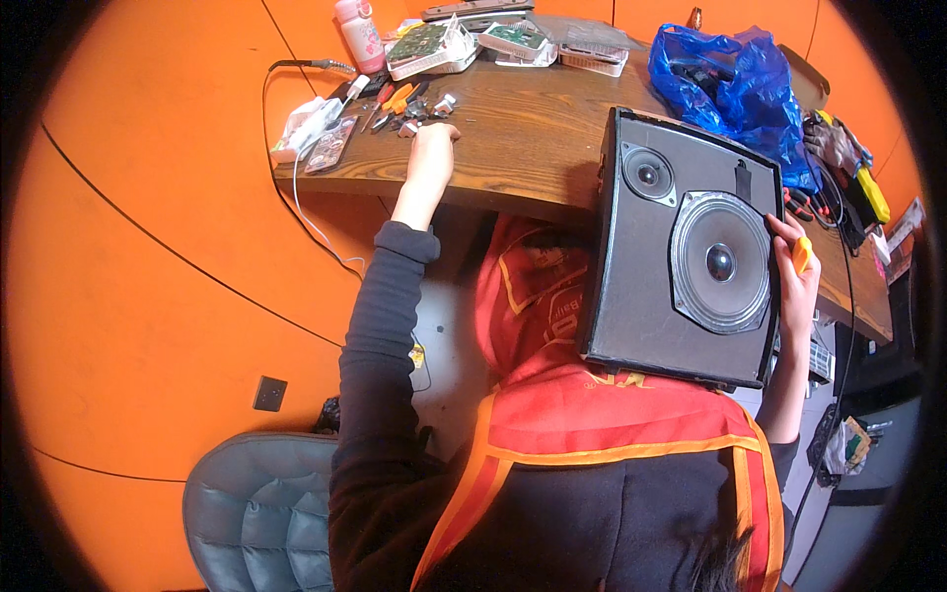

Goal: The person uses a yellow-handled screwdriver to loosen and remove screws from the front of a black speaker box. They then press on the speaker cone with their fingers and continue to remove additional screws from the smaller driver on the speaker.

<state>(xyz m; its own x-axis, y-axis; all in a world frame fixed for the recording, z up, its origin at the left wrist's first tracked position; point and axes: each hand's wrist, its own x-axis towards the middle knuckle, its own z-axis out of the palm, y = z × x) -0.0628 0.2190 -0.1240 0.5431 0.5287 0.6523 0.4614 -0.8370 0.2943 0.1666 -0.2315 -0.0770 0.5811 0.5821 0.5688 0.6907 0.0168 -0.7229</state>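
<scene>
A black speaker box (641,266) leans upright against the table edge, resting on my lap over a red apron (612,419) with orange trim. Its front shows a large round cone (721,263) and a smaller one (648,172). My right hand (795,281) grips the box's right side, and a short yellow-orange object (802,255), like a tool handle, shows among its fingers. My left hand (431,158) reaches onto the table with curled fingers, beside small silver-and-white parts (446,103); its fingertips are partly hidden. Orange-handled pliers (398,99) and a red screwdriver (383,96) lie close by.
Circuit boards in white casings (434,47) line the back of the wooden table (523,128). A pink bottle (361,37) stands back left, near a white power strip (304,128). A blue plastic bag (725,79) sits right. A grey padded chair (258,508) is at lower left.
</scene>
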